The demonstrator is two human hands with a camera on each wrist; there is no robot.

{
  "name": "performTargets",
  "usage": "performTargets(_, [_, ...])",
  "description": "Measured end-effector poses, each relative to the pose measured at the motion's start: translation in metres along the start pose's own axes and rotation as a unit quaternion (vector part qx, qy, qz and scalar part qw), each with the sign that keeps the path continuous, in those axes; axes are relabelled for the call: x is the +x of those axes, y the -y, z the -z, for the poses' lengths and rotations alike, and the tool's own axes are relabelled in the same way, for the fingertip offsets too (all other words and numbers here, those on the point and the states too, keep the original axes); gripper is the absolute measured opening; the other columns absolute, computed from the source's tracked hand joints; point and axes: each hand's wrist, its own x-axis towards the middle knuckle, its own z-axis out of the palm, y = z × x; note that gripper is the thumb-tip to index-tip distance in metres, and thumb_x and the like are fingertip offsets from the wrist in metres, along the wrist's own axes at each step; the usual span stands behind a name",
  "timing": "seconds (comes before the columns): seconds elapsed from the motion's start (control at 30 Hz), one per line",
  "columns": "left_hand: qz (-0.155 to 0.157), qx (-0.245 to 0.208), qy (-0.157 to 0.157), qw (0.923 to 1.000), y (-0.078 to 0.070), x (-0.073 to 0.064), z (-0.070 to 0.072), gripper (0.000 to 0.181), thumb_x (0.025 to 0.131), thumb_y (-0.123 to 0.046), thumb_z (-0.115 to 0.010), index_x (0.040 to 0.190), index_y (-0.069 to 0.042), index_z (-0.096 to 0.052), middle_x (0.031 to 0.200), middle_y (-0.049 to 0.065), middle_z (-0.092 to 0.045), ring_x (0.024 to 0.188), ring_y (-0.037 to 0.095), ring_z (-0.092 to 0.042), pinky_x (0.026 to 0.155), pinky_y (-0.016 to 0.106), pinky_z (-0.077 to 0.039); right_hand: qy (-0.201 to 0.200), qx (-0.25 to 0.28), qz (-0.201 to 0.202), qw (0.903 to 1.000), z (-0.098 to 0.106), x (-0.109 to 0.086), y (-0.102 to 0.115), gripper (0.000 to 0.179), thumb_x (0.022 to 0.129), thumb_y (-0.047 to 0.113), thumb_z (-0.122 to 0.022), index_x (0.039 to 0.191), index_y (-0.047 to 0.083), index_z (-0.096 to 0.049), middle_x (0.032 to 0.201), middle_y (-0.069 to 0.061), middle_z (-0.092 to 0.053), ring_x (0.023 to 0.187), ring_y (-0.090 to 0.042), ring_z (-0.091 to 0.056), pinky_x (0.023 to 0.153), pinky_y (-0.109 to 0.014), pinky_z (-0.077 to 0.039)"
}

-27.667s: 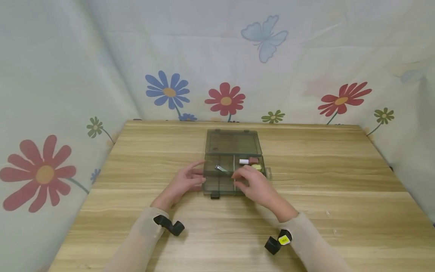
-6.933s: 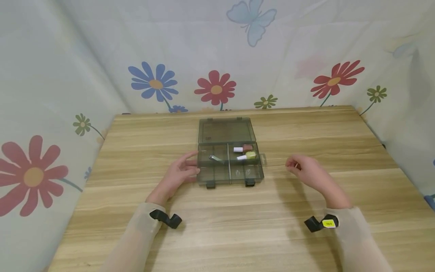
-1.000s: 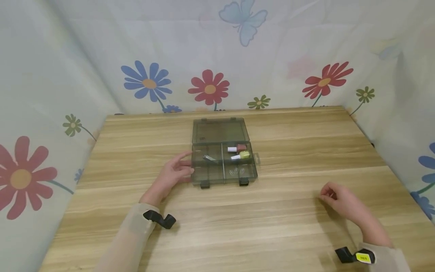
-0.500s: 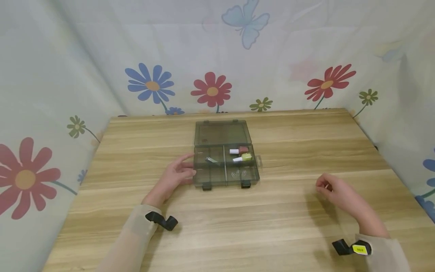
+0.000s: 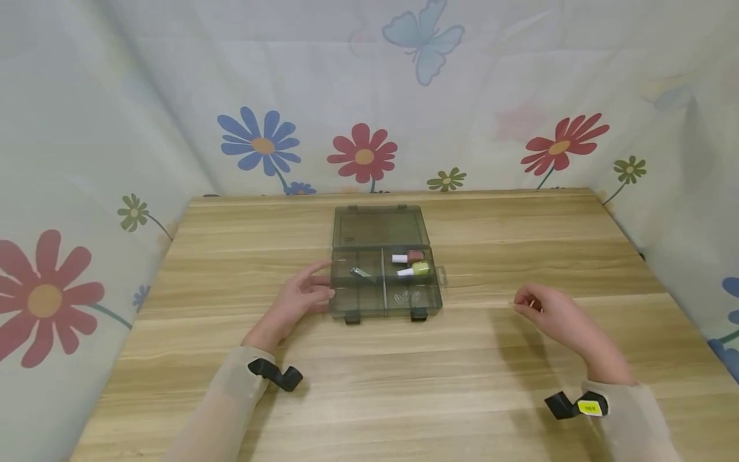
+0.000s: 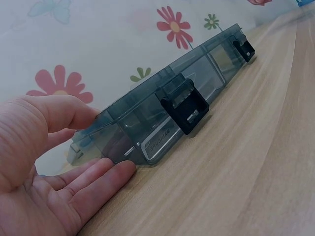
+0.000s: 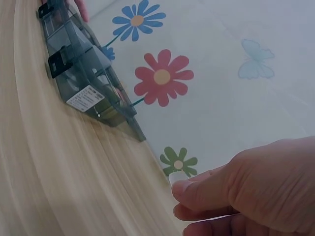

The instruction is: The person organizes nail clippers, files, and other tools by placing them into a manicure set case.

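An open smoky-grey plastic organizer box (image 5: 356, 301) lies on the table with its lid (image 5: 381, 226) folded back. My left hand (image 5: 294, 301) rests against its left end, fingers loosely spread along the wall. In the left wrist view, fingertips (image 6: 120, 172) touch the low corner of the box. To the right of the box, my right hand (image 5: 551, 314) pinches a small whitish, clear false nail (image 7: 177, 177) between thumb and finger, above the table. Several clear false nails (image 5: 407, 297) lie in the front right compartment.
A nail clipper (image 5: 362, 274) lies in the back left compartment. A red nail polish bottle (image 5: 414, 256) and a yellow-green one (image 5: 420, 269), both white-capped, lie in the back right. Black latches (image 5: 418, 314) hang at the front. A flowered cloth (image 5: 312, 77) stands behind the table (image 5: 369, 398).
Over the last second my right hand has moved from the table's right side toward the box. Compared with much earlier, clear nails now lie in the front right compartment. My left hand stays at the box.
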Motion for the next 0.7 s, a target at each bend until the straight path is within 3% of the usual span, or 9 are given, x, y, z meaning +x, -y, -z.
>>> performTargets(0.7, [0.000, 0.001, -0.005, 1.0000, 0.000, -0.001, 0.000, 0.063, 0.085, -0.007, -0.066, 0.141, -0.019, -0.040, 0.129, 0.021, -0.044, 0.107, 0.033, -0.053, 0.081, 0.042, -0.052, 0.001, 0.028, 0.055, 0.9981, -0.010, 0.048, 0.037, 0.004, 0.089, 0.006, -0.062, 0.092, 0.005, -0.060, 0.080, -0.001, -0.058, 0.071, -0.016, -0.051, 0.060, -0.032, -0.044])
